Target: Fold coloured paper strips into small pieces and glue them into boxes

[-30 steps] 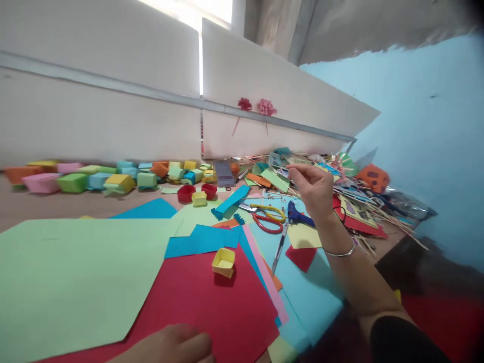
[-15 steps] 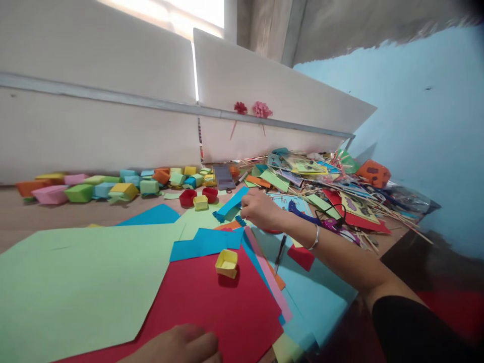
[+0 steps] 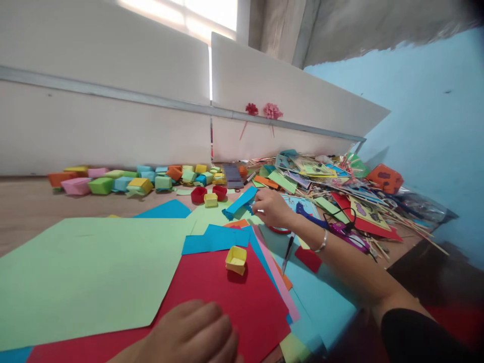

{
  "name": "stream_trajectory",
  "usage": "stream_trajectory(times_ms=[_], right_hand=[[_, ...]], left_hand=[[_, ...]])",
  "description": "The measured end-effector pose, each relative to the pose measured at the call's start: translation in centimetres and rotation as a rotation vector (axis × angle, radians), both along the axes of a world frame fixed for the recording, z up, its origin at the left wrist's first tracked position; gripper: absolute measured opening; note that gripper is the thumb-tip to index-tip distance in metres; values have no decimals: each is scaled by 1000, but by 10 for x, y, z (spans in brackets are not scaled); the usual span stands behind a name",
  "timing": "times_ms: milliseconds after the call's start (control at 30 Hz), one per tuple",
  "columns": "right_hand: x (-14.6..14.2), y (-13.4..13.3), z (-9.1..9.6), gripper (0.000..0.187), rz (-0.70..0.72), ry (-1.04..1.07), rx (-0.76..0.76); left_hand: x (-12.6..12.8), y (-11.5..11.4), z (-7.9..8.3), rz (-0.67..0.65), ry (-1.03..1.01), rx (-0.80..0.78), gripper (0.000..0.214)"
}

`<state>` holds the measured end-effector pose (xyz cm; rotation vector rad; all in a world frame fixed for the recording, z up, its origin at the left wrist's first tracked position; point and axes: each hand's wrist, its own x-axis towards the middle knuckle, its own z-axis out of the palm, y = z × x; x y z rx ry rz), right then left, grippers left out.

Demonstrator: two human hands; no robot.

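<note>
Low in the view, my left hand [image 3: 198, 333] hovers over or rests on the red paper sheet [image 3: 223, 297], fingers curled together and slightly blurred; its palm side is hidden. A small yellow paper box [image 3: 236, 260], open at the top, stands on that sheet beyond the hand. My right hand [image 3: 273, 207], at the end of an outstretched arm, has its fingers closed beside a folded blue paper strip [image 3: 242, 200]; whatever they pinch, if anything, is hidden. Just below its wrist lies a pen [image 3: 288, 253]. Flat blue paper pieces [image 3: 215, 238] overlap the red sheet.
A large pale green sheet [image 3: 98, 272] covers the left side. Several colourful paper boxes [image 3: 102, 185] line the back, with red boxes [image 3: 198, 195] and a small yellow box [image 3: 210, 200] nearer. At right are a purple glue gun [image 3: 350, 237] and a pile of cards and sticks [image 3: 310, 169].
My left hand has come further up into view over the red sheet. The whole scene has shifted slightly right as the camera turned; my right hand remains beside the blue strip.
</note>
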<state>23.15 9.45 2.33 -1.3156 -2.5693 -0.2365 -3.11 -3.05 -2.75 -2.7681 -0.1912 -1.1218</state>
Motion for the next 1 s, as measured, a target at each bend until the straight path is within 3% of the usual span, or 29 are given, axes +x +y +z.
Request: stream_trajectory(times_ms=[100,167,233,333,467,600,833,1000], right_hand=[[3,-26,18,6,106,135,-55],[2,-48,26,7,212,232,-141],[-3,-67,28,9,388,521,-351],[-14,-83,26,7,514,670,-526],[-23,-86,24,3,538,635,-609],[-17,-86,23,5,520,618,-626],[-1,-82,22,8,522,616,-635],[-11,-86,24,12,545,634,-576]], left_hand=[[-2,7,9,192,-234,-72,6],[-1,13,8,335,-341,-187,21],[1,19,3,407,-359,-283,38],[4,21,-3,377,-337,-348,45],[6,17,5,276,-310,-313,25],[6,17,14,232,-319,-278,13],[5,19,8,267,-331,-332,12],[4,14,9,283,-317,-325,14]])
